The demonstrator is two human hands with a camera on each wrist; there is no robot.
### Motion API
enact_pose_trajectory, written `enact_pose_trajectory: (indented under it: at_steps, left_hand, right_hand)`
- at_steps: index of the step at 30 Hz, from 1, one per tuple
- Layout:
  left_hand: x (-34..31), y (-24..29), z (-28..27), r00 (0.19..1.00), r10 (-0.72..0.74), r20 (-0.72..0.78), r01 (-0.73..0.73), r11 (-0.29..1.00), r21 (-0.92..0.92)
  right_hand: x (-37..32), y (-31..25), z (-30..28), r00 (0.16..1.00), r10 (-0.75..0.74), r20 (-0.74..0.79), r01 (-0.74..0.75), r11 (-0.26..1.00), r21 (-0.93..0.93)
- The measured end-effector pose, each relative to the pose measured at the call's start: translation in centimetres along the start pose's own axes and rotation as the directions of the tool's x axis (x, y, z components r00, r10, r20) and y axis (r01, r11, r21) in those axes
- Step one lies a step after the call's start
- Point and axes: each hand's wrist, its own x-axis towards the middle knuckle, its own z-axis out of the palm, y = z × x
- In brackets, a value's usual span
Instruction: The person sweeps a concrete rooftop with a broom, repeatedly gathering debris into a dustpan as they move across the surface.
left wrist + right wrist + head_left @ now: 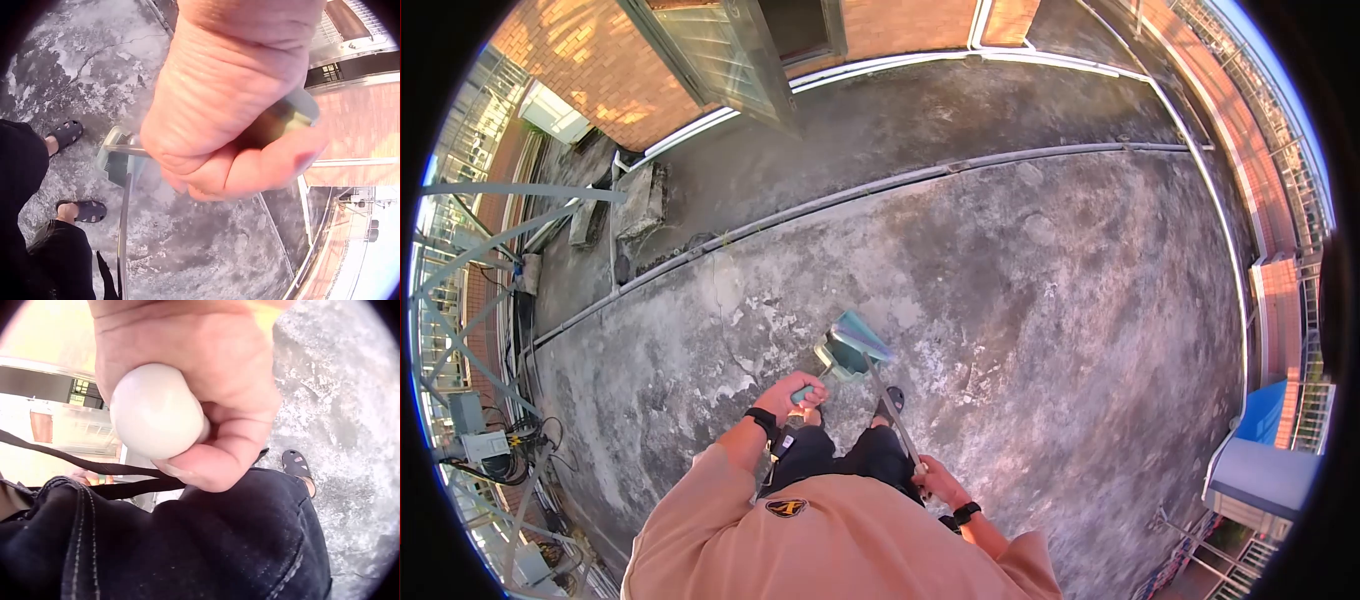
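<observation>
My left hand (793, 395) grips the green handle end (802, 395) of a long-handled dustpan (828, 353), which is low by the feet. In the left wrist view, the fingers curl round this handle, and its thin metal pole leads down to the pale green dustpan (111, 140). My right hand (940, 485) holds a broom stick (900, 425) near its top, beside the right thigh. The stick slants down to the dustpan, where its lower end overlaps the pan. Close up in the right wrist view, the stick's rounded white end (153, 412) pokes out of the curled fingers.
Stained concrete floor (1050, 290) spreads around the dark sandals (890, 402). A raised pipe (880, 185) crosses it ahead, before a brick wall with an open door (735, 60). Metal framework and cables (495, 440) stand left; a blue-grey box (1262, 475) stands right.
</observation>
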Motion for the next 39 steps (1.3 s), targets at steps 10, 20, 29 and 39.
enact_pose_trajectory:
  at_steps: [10,20,29,39]
  left_hand:
    - [0.1,6.6,-4.0,0.954,-0.204,0.218,0.231,0.967,-0.106]
    - [0.2,14.1,-4.7,0.965,-0.209,0.157,0.196,0.976,0.091]
    - [-0.6,16.8,-4.8,0.971,-0.165,0.175,0.152,0.985,0.087]
    - [-1.2,21.1,-2.4,0.953,-0.202,0.226,0.209,0.978,-0.006]
  right_hand:
    - [8.4,-11.5,0.1,0.941,-0.150,-0.303,0.150,0.988,-0.024]
    - [17.2,-9.9,10.3,0.939,0.000,-0.345,-0.126,0.931,-0.343]
    - [8.4,-9.4,14.2,0.947,0.227,-0.226,-0.221,0.974,0.054]
    - [13.8,-19.7,3.3,0.897,-0.082,-0.435,0.057,0.996,-0.071]
